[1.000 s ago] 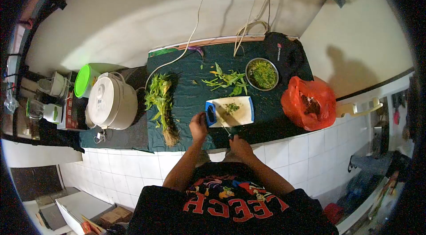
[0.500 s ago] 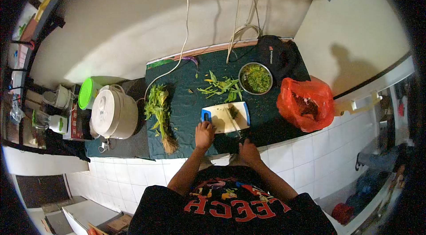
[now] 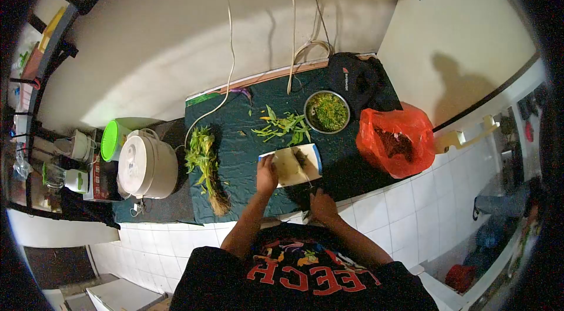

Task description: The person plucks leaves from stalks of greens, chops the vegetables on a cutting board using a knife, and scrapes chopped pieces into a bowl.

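A cream cutting board (image 3: 286, 171) with blue ends lies near the front edge of the table. My left hand (image 3: 267, 176) covers its left end, fingers closed around the handle. My right hand (image 3: 322, 205) grips a knife (image 3: 308, 180), whose blade reaches up over the board beside a small dark heap of chopped greens (image 3: 301, 157). Just beyond the board are loose leafy stems (image 3: 285, 126). A metal bowl (image 3: 306, 117) of chopped greens stands behind and to the right.
A rooted bunch of leafy greens (image 3: 202, 164) lies at the left, near a white rice cooker (image 3: 147, 164). An open red plastic bag (image 3: 376, 155) sits at the right, with a black bag (image 3: 355, 79) behind the bowl. White cables (image 3: 231, 41) hang down the wall.
My left hand has moved up over the board's handle, covering more of it. The board's angle has shifted slightly. The whole view has also shifted a little; the knife stays in my right hand.
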